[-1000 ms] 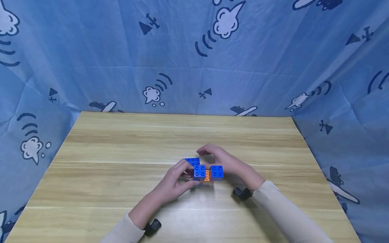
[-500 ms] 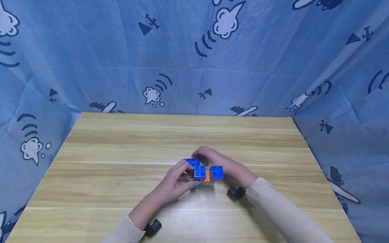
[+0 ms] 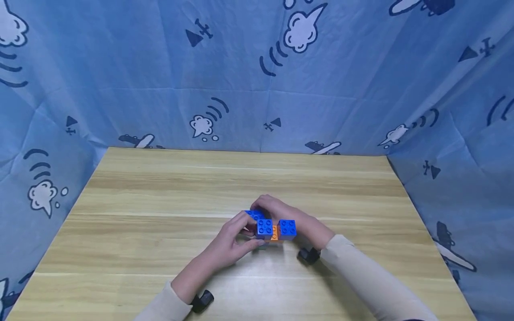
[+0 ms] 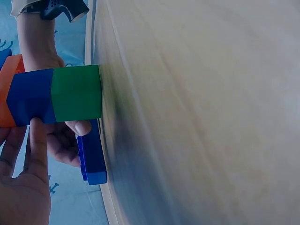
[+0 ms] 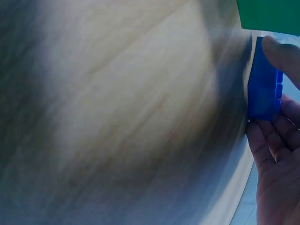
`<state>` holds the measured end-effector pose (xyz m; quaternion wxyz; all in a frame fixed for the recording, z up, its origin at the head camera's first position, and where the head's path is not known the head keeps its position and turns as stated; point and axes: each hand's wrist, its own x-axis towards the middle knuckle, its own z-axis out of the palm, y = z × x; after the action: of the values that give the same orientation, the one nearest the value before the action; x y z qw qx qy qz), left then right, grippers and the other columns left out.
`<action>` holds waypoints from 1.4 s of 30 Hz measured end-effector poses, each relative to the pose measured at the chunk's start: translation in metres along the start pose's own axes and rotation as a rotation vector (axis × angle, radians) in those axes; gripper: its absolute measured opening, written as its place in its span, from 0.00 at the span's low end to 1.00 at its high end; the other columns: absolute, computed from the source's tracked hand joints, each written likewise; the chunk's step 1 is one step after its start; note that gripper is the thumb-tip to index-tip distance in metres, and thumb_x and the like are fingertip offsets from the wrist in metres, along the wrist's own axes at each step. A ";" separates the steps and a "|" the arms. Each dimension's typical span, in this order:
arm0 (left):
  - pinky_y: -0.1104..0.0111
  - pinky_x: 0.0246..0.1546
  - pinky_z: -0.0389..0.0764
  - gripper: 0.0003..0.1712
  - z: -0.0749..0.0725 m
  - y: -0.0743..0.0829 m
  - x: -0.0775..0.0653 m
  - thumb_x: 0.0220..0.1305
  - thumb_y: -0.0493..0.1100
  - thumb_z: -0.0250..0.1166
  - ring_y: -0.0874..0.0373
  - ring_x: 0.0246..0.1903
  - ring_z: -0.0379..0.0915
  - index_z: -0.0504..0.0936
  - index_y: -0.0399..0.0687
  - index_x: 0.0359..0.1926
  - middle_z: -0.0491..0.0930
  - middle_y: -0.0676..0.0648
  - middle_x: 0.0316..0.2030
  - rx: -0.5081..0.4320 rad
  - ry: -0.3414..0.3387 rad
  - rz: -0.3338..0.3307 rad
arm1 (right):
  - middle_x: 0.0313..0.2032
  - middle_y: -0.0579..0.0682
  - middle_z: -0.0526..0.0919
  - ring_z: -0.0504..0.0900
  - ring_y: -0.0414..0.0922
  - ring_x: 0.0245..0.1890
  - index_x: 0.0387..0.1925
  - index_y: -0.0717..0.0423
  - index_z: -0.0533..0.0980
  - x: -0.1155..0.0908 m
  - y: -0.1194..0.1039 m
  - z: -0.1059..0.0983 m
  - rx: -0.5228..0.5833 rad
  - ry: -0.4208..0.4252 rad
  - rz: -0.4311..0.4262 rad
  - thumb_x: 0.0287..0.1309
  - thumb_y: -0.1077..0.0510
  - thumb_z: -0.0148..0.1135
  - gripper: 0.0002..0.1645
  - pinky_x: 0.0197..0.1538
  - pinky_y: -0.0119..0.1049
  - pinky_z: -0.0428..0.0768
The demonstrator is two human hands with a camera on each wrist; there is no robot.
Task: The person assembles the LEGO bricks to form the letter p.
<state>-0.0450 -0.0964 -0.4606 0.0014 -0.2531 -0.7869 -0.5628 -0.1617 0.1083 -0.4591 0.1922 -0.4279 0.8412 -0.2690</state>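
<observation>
A stack of toy building bricks stands on the table, its green brick (image 4: 77, 93) lowest and a blue brick (image 4: 32, 96) above that. Higher up comes an orange brick (image 3: 275, 232), carrying two square blue bricks (image 3: 264, 227) side by side with a gap between. My left hand (image 3: 226, 245) grips the stack from the left, thumb at the near side. Behind the stack, a longer blue brick (image 5: 262, 86) lies low at the tabletop, studs facing up. My right hand (image 3: 281, 210) pinches it between thumb and fingers; in the head view that hand partly covers it.
The wooden table (image 3: 160, 187) stretches out on all sides of the bricks. A blue patterned curtain (image 3: 241, 67) hangs along its back and sides. Each wrist wears a black camera (image 3: 202, 301).
My right hand has moved left and slightly nearer, from beside the longer blue brick onto it. My left hand and the stack have stayed in place.
</observation>
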 end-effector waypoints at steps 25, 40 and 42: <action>0.66 0.50 0.91 0.13 0.000 0.001 0.000 0.69 0.42 0.72 0.57 0.48 0.80 0.77 0.47 0.47 0.79 0.48 0.46 0.010 0.000 0.006 | 0.48 0.54 0.85 0.81 0.47 0.50 0.54 0.60 0.80 -0.005 0.004 0.003 -0.008 0.052 -0.016 0.45 0.47 0.83 0.38 0.63 0.45 0.84; 0.67 0.51 0.91 0.13 0.000 0.001 0.000 0.68 0.42 0.72 0.58 0.48 0.81 0.78 0.47 0.48 0.79 0.48 0.45 0.001 -0.001 -0.001 | 0.49 0.52 0.85 0.81 0.46 0.51 0.55 0.58 0.80 -0.025 -0.002 -0.003 0.088 0.157 0.087 0.56 0.51 0.77 0.28 0.64 0.47 0.84; 0.68 0.51 0.90 0.13 0.000 0.001 0.000 0.68 0.41 0.72 0.58 0.48 0.81 0.78 0.46 0.48 0.79 0.48 0.44 0.001 0.000 -0.003 | 0.49 0.52 0.85 0.81 0.46 0.52 0.55 0.57 0.81 -0.028 -0.001 -0.003 0.107 0.179 0.093 0.59 0.50 0.76 0.27 0.64 0.48 0.84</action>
<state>-0.0445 -0.0963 -0.4593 0.0009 -0.2520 -0.7874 -0.5626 -0.1470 0.1318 -0.4534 0.1511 -0.3519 0.8583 -0.3415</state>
